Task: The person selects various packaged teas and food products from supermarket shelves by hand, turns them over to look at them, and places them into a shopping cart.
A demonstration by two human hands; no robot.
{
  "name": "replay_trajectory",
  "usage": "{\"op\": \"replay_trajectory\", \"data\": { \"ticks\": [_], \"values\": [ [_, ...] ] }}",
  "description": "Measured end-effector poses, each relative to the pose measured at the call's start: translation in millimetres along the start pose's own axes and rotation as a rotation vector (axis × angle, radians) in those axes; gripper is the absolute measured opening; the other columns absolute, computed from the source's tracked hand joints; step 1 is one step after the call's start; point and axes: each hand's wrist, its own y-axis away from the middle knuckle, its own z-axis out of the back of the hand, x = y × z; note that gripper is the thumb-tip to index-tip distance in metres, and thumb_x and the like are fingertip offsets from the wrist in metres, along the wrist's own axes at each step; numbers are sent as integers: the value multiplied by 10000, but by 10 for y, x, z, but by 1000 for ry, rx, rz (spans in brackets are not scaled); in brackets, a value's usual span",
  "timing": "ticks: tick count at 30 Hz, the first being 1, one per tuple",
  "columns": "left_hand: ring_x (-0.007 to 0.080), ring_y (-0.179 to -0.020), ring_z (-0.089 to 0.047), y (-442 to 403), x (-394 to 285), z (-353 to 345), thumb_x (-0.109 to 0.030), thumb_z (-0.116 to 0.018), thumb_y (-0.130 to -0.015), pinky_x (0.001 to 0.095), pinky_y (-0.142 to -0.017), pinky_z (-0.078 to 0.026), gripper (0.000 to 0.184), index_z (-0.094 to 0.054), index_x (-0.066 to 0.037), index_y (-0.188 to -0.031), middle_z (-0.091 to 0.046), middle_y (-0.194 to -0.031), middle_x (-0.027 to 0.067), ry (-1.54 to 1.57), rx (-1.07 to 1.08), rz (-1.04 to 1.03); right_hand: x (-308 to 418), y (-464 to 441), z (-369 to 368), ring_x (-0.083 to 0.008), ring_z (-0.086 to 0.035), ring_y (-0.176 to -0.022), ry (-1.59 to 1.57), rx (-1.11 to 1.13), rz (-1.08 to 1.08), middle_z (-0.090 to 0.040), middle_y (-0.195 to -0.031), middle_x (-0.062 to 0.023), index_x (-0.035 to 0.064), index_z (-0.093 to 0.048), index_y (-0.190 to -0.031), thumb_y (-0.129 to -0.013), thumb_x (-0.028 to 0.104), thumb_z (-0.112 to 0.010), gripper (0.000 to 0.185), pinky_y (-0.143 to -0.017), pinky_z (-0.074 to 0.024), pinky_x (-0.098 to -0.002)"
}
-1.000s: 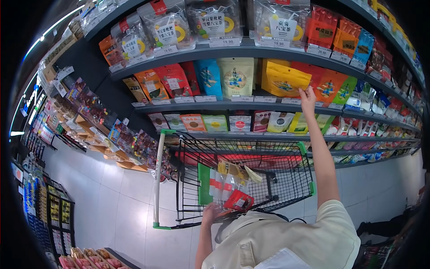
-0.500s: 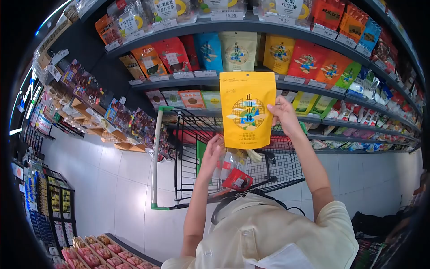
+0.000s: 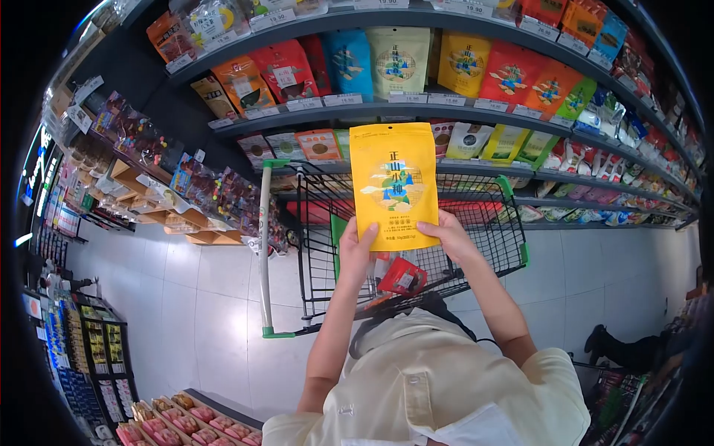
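Note:
A yellow tea pouch [image 3: 394, 175] with dark Chinese lettering and a round landscape picture stands upright before me, front side toward me. My left hand [image 3: 357, 245] grips its lower left corner, thumb on the front. At the lower right edge, my right hand [image 3: 454, 236] pinches it the same way. The fingers behind the pouch are hidden. Beneath my hands is a black wire shopping cart [image 3: 487, 245] with green corners. Inside the cart lies a red packet [image 3: 402, 276], beside clear packaging that is partly covered.
Shelves [image 3: 297, 115] of coloured pouches curve across the front, with price tags along their edges. Hanging snack bags [image 3: 137, 141] and wooden bins [image 3: 160, 197] are at the left. A tray of pink packages [image 3: 201, 416] sits at the lower left. The cart handle [image 3: 265, 253] points left.
My left hand has risen from beside the pouch and taken its lower left corner. My right hand has slid down to the lower right edge. The pouch has shifted slightly left.

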Motion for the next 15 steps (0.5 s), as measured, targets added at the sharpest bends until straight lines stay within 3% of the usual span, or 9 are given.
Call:
{"op": "replay_trajectory", "data": {
  "ticks": [5,8,11,14,15],
  "values": [
    [93,-703,-564,39,-7,63,-86,-517,-861,232,-458,-457,219,-463,0,-1055,-571,-926,61,-68,20,53,-133,121,-113,-112,-567,-912,-73,-66,85,-601,-1022,-62,-5,-534,-1087,-789,107,-622,330,-821,-431,-250],
    [139,-817,-570,66,33,78,-92,-525,-856,252,-604,-489,312,-420,3,-1134,-539,-1026,98,-120,19,0,-159,206,-160,-111,-572,-898,-82,-103,120,-603,-1016,-64,-8,-538,-1078,-789,99,-620,318,-807,-438,-245],
    [203,-1016,-508,62,210,122,-88,-542,-841,309,-815,-447,432,-356,0,-1220,-459,-1169,145,-422,-34,-339,-203,243,-190,-109,-582,-864,-47,-167,175,-613,-990,-62,-13,-547,-1064,-792,96,-615,301,-780,-452,-244],
    [251,-1186,-372,157,141,122,-88,-562,-821,346,-964,-326,549,-286,2,-1288,-368,-1273,177,-773,30,-337,-309,211,-164,-121,-594,-839,119,-260,235,-622,-973,-66,-18,-550,-1059,-785,102,-621,308,-757,-464,-251],
    [255,-1200,-356,174,169,96,-91,-564,-819,349,-968,-323,572,-266,1,-1299,-356,-1285,179,-750,71,-297,-325,211,-183,-141,-601,-842,233,-311,248,-623,-977,-72,-16,-551,-1059,-776,99,-628,315,-753,-466,-255]
  ]
}}
